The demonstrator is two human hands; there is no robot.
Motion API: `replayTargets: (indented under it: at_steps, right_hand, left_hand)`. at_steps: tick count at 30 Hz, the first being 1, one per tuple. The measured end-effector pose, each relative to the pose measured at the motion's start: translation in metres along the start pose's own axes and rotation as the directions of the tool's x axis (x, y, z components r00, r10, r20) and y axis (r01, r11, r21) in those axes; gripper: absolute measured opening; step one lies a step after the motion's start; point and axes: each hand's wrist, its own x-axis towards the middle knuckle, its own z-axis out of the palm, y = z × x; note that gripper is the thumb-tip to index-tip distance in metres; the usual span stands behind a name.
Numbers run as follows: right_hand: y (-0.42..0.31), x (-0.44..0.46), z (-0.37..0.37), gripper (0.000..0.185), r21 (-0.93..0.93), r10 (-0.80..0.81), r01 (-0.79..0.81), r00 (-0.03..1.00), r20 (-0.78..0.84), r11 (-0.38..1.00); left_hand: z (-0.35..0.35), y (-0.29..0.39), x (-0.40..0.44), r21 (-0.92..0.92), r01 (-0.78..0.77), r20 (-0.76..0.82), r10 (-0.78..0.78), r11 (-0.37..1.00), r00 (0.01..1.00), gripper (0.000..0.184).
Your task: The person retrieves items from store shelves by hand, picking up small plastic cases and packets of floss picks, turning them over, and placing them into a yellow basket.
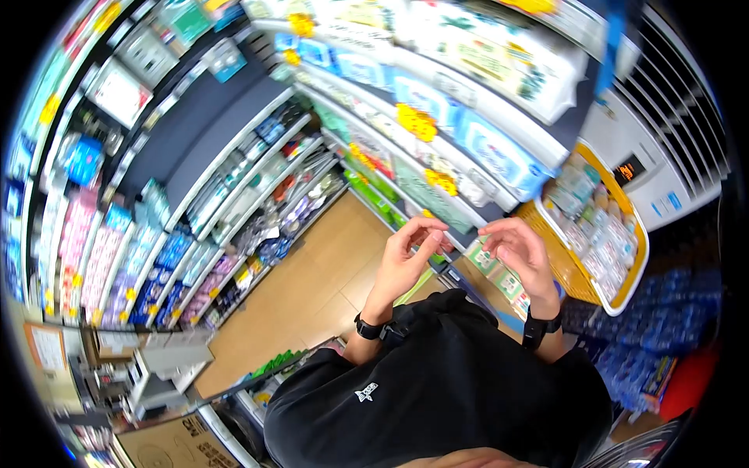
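Note:
My left hand (pixel 407 261) is raised in front of my chest, its fingers loosely curled and the thumb apart from them. Opposite it, my right hand (pixel 521 256) is held up in a similar curve, fingertips facing the left hand across a small gap. I see nothing in either hand. Each wrist wears a black band. Just beyond the hands runs a shelf unit with blue-and-white packets (pixel 490 148). Nearest to my right hand is a yellow basket (pixel 563 269) filled with small clear-wrapped packages (pixel 601 234).
Packed shelves (pixel 257 179) line the left side, with a tan tiled floor (pixel 312 273) between them and me. A white appliance with a grille (pixel 663 148) stands at the right. Bottled packs (pixel 655 320) are stacked below it. A cardboard box (pixel 175 443) sits at the lower left.

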Motion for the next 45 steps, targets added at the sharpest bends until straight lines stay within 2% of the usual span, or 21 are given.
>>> replayTargets:
  at_steps: [3,6,11,15,27,45]
  right_hand:
    - [0.007,0.026,0.032,0.03,-0.015,0.025,-0.024,0.998,0.051,1.0]
    - [0.015,0.057,0.074,0.029,0.014,0.039,-0.042,0.985,0.169,0.999]
    - [0.032,0.093,0.162,0.028,0.081,0.116,-0.151,0.937,0.33,0.985]
    - [0.051,0.112,0.232,0.028,0.066,0.093,-0.14,0.878,0.47,0.988]
    - [0.085,0.125,0.391,0.028,0.088,0.149,-0.262,0.759,0.634,0.961]
    - [0.127,0.194,0.476,0.028,0.069,0.168,-0.316,0.664,0.729,0.946]
  left_hand:
    - [-0.038,0.013,-0.025,0.033,-0.006,-0.131,0.011,0.999,0.991,0.02]
    - [-0.079,0.026,-0.056,0.063,-0.012,-0.279,0.029,0.998,0.96,0.02]
    - [-0.144,0.042,-0.115,0.096,-0.039,-0.498,0.082,0.995,0.864,0.02]
    - [-0.188,0.053,-0.165,0.085,-0.052,-0.624,0.094,0.995,0.776,0.02]
    - [-0.284,0.082,-0.272,0.071,-0.008,-0.761,0.06,0.997,0.646,0.021]
    - [-0.366,0.085,-0.285,0.033,-0.008,-0.851,0.032,0.999,0.523,0.021]
